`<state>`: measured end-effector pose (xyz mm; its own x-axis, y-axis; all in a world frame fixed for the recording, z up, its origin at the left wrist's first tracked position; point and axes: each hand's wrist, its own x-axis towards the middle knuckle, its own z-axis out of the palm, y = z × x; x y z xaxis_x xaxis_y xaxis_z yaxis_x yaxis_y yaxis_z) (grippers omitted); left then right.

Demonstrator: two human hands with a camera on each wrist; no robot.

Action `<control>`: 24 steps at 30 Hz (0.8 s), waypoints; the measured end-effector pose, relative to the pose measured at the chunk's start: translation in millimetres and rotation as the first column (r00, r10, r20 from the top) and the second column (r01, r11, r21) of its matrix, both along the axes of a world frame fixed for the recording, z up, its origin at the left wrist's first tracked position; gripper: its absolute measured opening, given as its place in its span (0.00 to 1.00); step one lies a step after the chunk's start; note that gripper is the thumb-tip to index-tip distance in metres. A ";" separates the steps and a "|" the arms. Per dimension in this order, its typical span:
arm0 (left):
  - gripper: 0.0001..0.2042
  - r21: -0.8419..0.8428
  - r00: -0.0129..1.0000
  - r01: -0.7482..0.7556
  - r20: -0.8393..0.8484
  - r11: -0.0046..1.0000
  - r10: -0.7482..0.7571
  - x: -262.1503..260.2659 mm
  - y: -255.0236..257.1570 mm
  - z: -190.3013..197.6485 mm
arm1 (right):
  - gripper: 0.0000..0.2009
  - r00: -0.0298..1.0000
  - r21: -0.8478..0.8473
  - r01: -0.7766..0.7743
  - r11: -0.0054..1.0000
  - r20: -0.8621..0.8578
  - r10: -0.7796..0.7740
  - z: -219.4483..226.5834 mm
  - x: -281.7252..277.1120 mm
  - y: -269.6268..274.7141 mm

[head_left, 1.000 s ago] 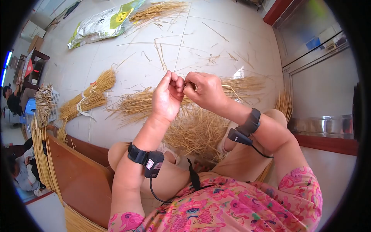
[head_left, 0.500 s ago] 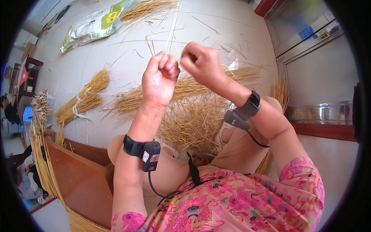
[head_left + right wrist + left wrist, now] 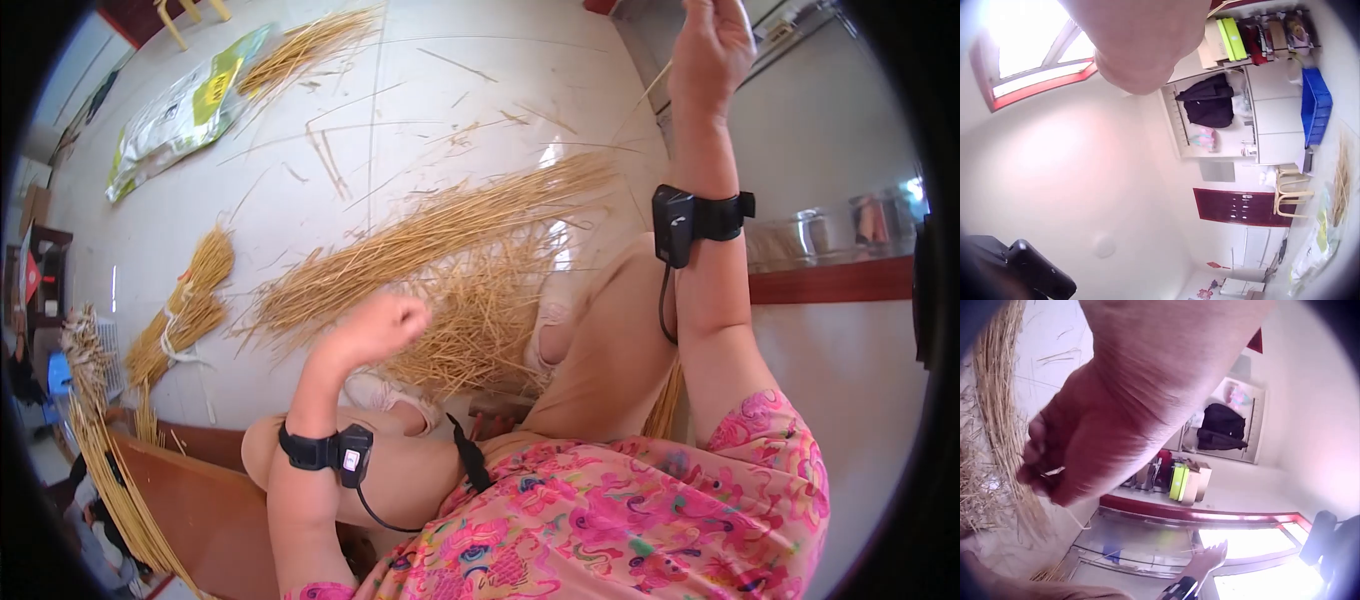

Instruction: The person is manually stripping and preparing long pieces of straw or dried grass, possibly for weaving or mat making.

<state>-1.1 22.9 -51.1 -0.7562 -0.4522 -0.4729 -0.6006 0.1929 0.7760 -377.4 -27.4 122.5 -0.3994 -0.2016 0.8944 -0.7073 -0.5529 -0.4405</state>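
Note:
In the head view my left hand (image 3: pixel 378 328) is curled above the straw bundle's lower edge. The left wrist view shows its fingers bent inward, with a thin pale straw strand (image 3: pixel 1077 520) sticking out beside the thumb. My right hand (image 3: pixel 712 62) is raised at the upper right, fingers bent, with a thin straw (image 3: pixel 655 82) slanting down-left from it. A long straw bundle (image 3: pixel 430 228) lies across the floor, and loose short straw (image 3: pixel 470 320) is heaped between the feet. In the right wrist view the right hand's (image 3: pixel 1141 53) fingers are hidden.
A tied straw bundle (image 3: pixel 190 300) lies at left, near a brown wooden board (image 3: pixel 190 500). A green-white bag (image 3: pixel 185 120) with straw lies at upper left. A metal-framed glass door (image 3: pixel 830 130) stands at right, close to the raised arm.
Both hands were close together over the bundle and have moved apart: the right up and to the right, the left down and slightly left. The head view has shifted.

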 end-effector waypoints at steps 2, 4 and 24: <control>0.09 -0.135 0.954 0.277 0.160 0.951 -0.255 -1.7 11.5 -21.8 | 0.09 0.996 -0.032 -0.056 0.998 0.062 0.058 14.7 -26.0 11.4; 0.10 -0.091 0.863 0.441 0.315 0.893 -0.394 -2.5 20.1 -34.2 | 0.09 0.993 -0.040 -0.034 0.999 0.116 0.038 32.5 -37.5 26.4; 0.20 -0.372 0.945 0.181 0.321 0.911 -0.057 -25.9 -2.8 5.0 | 0.14 0.617 -0.169 0.604 0.779 -0.520 -0.591 181.4 -79.2 312.5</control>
<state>-27.0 20.2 -46.1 -0.6684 -0.5625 -0.4866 -0.7434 0.5272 0.4116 -456.7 285.1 303.9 0.0833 -0.1092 0.9905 -0.9925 0.0803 0.0923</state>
